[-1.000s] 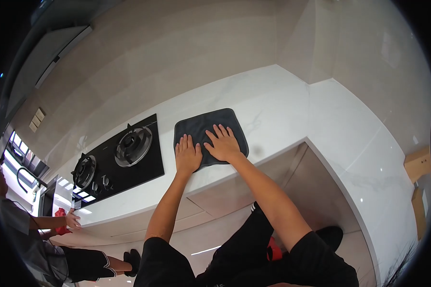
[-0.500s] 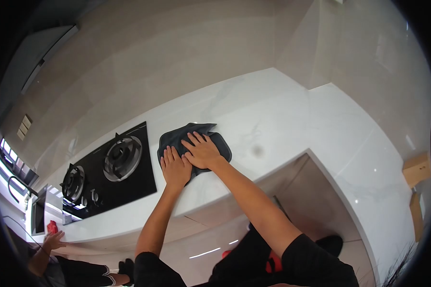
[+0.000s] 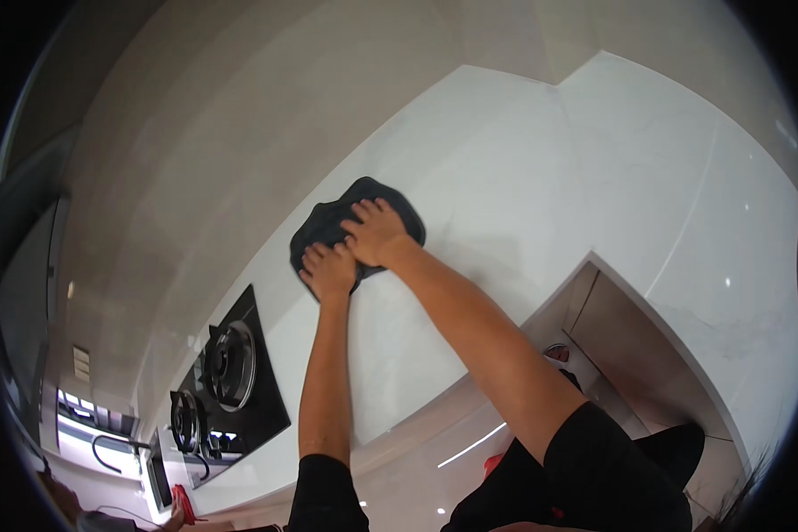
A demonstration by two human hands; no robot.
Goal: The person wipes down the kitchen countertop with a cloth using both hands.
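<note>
A dark grey cloth [image 3: 332,215] lies spread on the white countertop [image 3: 505,168], close to the back wall. On its near left part rests my left hand [image 3: 330,269], palm down and open, with the fingers over the fabric. My right hand [image 3: 377,232] presses flat on the cloth's right part, its fingers spread. The two hands are side by side, nearly touching at the thumbs. Both forearms reach out straight over the counter. The cloth under my palms is hidden.
A black gas hob [image 3: 262,390] with two burners is set in the counter to the left. Beyond it are a sink and a dark tap [image 3: 106,452]. A co-worker's hand [image 3: 176,514] is beside a red cloth [image 3: 184,504]. The counter has an inner corner [image 3: 592,254] at right.
My hands and the cloth have slid along the counter, away from the hob and closer to the back wall. The view has turned, so the hob appears lower.
</note>
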